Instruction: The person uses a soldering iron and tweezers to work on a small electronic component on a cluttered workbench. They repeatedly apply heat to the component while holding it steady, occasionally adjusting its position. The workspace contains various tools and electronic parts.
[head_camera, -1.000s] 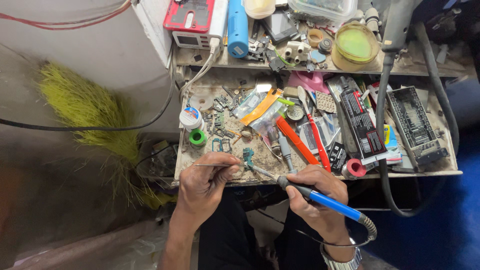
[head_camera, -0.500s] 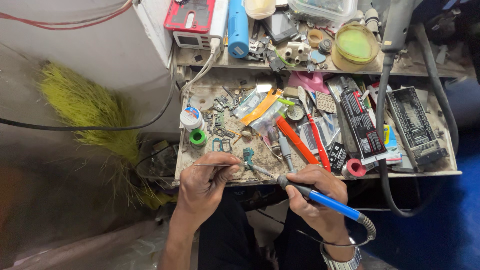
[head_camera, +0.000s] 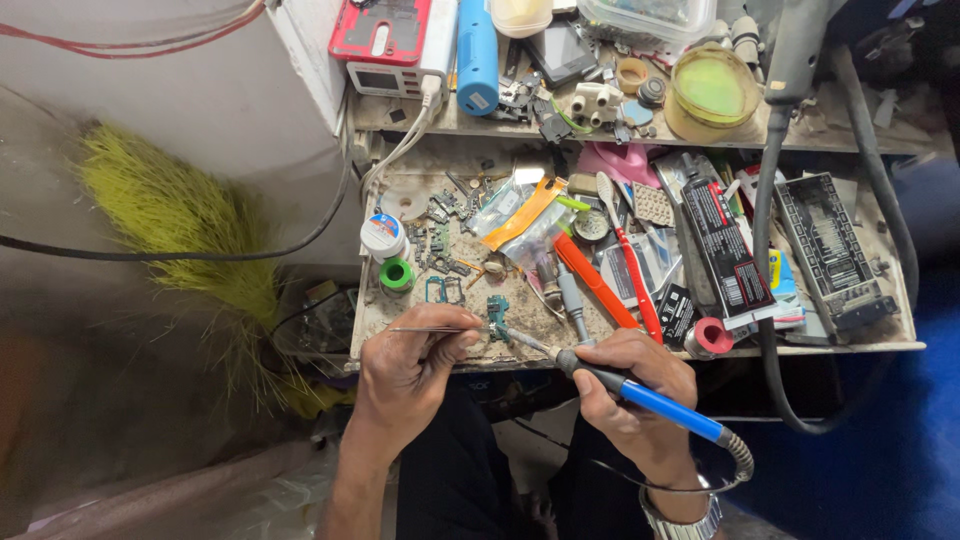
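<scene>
Both hands stayed: one soldering iron (head_camera: 640, 392), one tweezers (head_camera: 425, 329).

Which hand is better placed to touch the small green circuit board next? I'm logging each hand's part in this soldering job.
Probably the right hand: it grips the blue-handled soldering iron, whose tip points at the green circuit board. The left hand holds tweezers beside it.

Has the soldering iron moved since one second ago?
No. The soldering iron in the right hand keeps its tip at the small green circuit board near the bench's front edge.
</scene>
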